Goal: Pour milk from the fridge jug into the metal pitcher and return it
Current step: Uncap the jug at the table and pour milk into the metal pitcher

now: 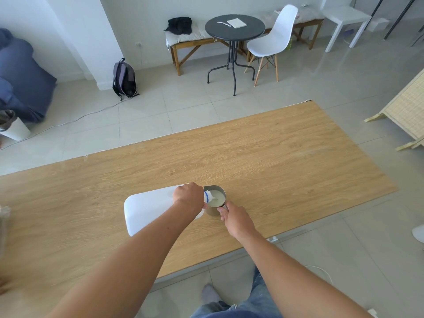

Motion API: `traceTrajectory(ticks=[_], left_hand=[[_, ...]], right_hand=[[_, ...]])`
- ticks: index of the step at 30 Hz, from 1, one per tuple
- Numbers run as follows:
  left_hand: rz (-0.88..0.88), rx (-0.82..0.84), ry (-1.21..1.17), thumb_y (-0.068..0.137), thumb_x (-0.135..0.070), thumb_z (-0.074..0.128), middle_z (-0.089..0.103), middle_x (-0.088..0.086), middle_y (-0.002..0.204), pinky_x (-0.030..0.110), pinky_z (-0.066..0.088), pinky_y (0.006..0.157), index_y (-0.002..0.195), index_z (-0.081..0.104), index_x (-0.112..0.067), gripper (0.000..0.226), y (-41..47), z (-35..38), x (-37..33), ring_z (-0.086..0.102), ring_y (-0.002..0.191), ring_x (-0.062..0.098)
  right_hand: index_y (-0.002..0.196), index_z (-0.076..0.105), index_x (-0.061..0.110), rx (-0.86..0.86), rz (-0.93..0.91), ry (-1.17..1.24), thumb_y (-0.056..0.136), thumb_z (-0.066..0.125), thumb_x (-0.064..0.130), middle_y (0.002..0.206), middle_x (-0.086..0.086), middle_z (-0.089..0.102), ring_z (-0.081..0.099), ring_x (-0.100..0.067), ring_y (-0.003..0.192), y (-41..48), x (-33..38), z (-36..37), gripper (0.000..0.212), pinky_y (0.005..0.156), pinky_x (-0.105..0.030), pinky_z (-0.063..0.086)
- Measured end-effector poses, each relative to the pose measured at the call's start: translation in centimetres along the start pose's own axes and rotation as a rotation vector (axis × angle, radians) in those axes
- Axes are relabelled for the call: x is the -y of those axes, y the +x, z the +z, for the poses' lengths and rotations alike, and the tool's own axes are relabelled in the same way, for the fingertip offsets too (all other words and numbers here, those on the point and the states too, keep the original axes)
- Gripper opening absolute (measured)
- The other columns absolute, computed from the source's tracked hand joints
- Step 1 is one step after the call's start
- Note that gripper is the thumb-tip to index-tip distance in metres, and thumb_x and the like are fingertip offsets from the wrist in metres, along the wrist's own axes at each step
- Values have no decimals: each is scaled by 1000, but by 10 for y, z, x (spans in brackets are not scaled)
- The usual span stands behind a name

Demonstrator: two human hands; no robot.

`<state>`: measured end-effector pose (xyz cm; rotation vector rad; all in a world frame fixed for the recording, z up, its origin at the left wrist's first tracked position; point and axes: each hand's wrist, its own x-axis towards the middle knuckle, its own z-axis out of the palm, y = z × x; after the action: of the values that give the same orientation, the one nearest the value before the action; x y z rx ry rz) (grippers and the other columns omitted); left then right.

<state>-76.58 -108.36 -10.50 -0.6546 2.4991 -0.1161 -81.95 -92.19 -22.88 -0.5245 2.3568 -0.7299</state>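
Left hand (188,195) clenched, forearm extended (bare); right hand (234,217) pinching, knuckles up.

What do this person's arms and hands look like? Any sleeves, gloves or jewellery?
Both forearms are bare as far up as the view shows, with no sleeves in sight. The left hand and the right hand have no gloves, and no rings, watch or bracelets are visible. Lower down, blue jeans show.

White translucent plastic jug (149,211) with blue neck ring; silver metal pitcher (215,200) holding off-white milk. Light oak-grain wooden table (275,157); pale grey floor tiles (160,111).
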Motion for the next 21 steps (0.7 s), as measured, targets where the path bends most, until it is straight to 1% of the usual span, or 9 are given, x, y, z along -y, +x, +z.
traceTrajectory(ticks=[4, 9, 11, 21], left_hand=[[0, -3, 8, 101, -63, 68, 74, 0, 123, 28, 46, 76, 130, 71, -15, 56, 1, 0, -1, 75, 115, 21], [-8, -6, 6, 101, -64, 68, 73, -1, 125, 27, 47, 78, 132, 71, -15, 58, 1, 1, -1, 74, 117, 21], [-5, -14, 10, 100, -65, 68, 73, -1, 125, 27, 47, 78, 132, 71, -15, 59, 2, 1, -2, 74, 117, 20], [5, -31, 26, 101, -63, 68, 73, 0, 127, 27, 49, 79, 135, 69, -15, 59, 4, 3, -3, 74, 119, 20]], right_hand=[[102, 64, 21, -6, -7, -2, 115, 50, 49, 92, 1, 75, 74, -22, 82, 0, 0, 0, 34, 78, -49, 63], [107, 65, 21, -8, -11, -14, 115, 49, 48, 94, 3, 75, 73, -17, 83, 0, 1, 0, 32, 75, -42, 61], [105, 65, 21, -6, -9, -5, 115, 50, 48, 94, 3, 75, 73, -17, 83, 0, 1, 0, 33, 74, -40, 61], [104, 65, 21, -4, -1, -1, 115, 50, 48, 93, 3, 75, 74, -19, 81, -1, 2, 0, 32, 73, -42, 61]])
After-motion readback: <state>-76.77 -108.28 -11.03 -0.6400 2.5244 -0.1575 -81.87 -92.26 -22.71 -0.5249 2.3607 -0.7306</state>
